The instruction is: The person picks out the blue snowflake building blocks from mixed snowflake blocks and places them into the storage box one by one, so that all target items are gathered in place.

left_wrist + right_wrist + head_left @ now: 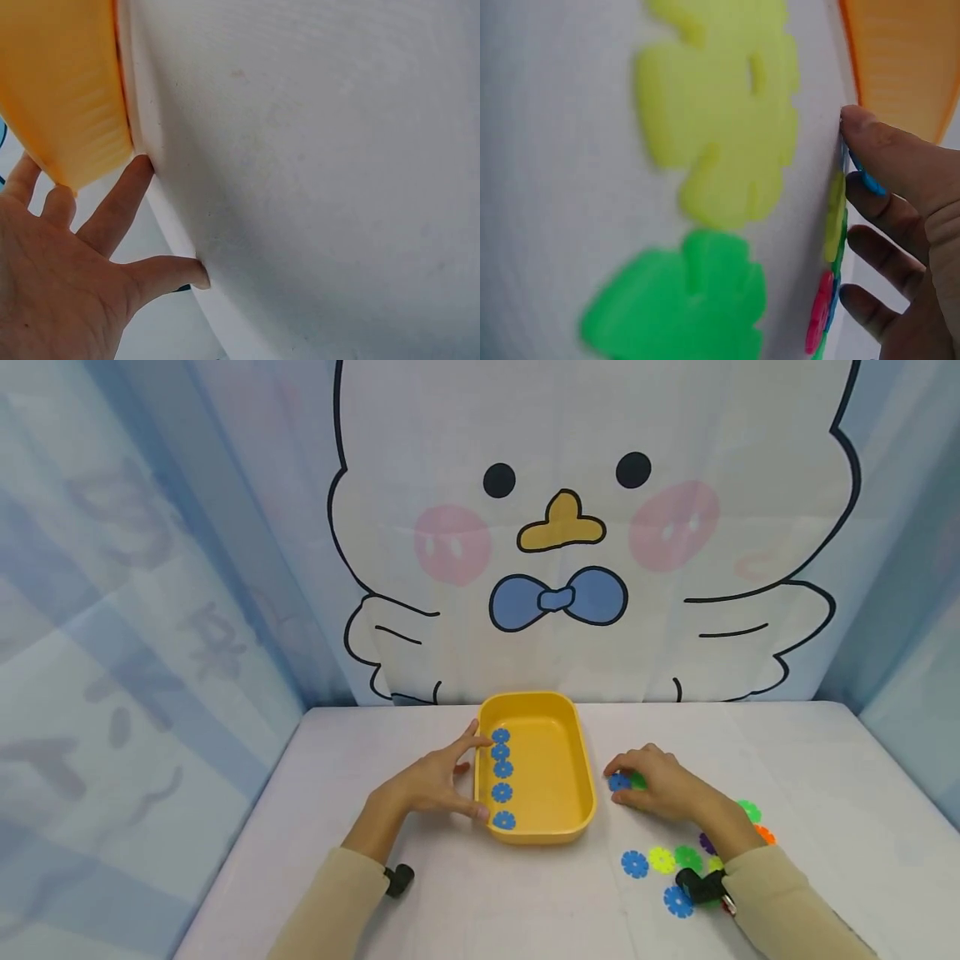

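Along the left side of a yellow tray [536, 838] lies a column of several blue snowflake discs [502, 792]. My left hand [431, 781] is at the tray's left wall, fingers spread, with the thumb at the near corner and the index fingertip over the rim. In the left wrist view, the fingers stretch beside the tray's outer wall. Right of the tray, my right hand [660, 785] pinches a blue snowflake disc [619, 782] between thumb and index finger. A green disc [638, 780] shows just behind it, partly covered by the hand.
Near the right forearm lie loose discs: blue [634, 864], yellow [662, 860], green [687, 858] and orange [765, 835], some partly hidden by the sleeve and wrist camera. A printed curtain [555, 660] hangs behind the white table [450, 902].
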`<act>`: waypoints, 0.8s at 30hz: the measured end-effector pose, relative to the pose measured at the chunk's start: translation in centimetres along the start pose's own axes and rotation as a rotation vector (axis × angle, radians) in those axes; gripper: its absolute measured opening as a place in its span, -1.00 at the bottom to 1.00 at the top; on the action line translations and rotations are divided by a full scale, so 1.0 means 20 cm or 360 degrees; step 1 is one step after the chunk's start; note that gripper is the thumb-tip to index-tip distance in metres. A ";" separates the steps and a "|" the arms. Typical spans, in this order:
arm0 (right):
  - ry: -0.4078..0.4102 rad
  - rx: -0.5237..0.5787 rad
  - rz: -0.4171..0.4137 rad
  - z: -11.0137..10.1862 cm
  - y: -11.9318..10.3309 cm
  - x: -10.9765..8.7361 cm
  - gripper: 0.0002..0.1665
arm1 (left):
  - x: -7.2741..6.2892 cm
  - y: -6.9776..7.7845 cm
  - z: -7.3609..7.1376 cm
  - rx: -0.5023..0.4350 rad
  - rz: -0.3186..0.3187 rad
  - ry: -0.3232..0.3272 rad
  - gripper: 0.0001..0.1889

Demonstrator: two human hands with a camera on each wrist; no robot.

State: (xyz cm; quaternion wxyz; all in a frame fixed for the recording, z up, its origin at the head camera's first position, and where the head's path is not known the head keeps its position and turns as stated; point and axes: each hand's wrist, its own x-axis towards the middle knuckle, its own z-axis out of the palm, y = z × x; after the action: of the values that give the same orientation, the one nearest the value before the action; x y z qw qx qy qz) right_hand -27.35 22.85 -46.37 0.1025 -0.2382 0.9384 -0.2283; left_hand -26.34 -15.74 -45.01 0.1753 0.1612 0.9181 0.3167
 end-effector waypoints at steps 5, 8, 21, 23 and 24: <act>-0.0050 -0.0058 -0.0053 -0.03 0.01 -0.01 -0.61 | 0.00 0.00 0.00 0.0010 0.0012 0.0002 0.19; -0.0070 -0.0073 -0.0062 -0.03 0.01 -0.01 -0.61 | 0.00 0.00 -0.01 0.0003 0.0015 -0.0007 0.20; 0.0066 0.0055 0.0006 -0.13 -0.01 0.01 -0.51 | 0.01 0.00 0.00 -0.0013 0.0026 -0.0021 0.21; 0.0111 0.0097 -0.0017 -0.15 -0.03 0.01 -0.49 | 0.01 0.00 0.00 -0.0011 0.0026 -0.0026 0.21; 0.0136 0.0114 -0.0030 -0.15 -0.04 0.01 -0.49 | 0.01 0.00 0.00 -0.0011 0.0029 -0.0030 0.21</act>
State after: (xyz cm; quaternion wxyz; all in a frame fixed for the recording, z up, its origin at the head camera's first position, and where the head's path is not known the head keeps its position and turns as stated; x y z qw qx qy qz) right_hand -28.21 23.32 -43.38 0.0688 -0.2333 0.9308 -0.2727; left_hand -26.50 -15.72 -45.02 0.1817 0.1721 0.9138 0.3199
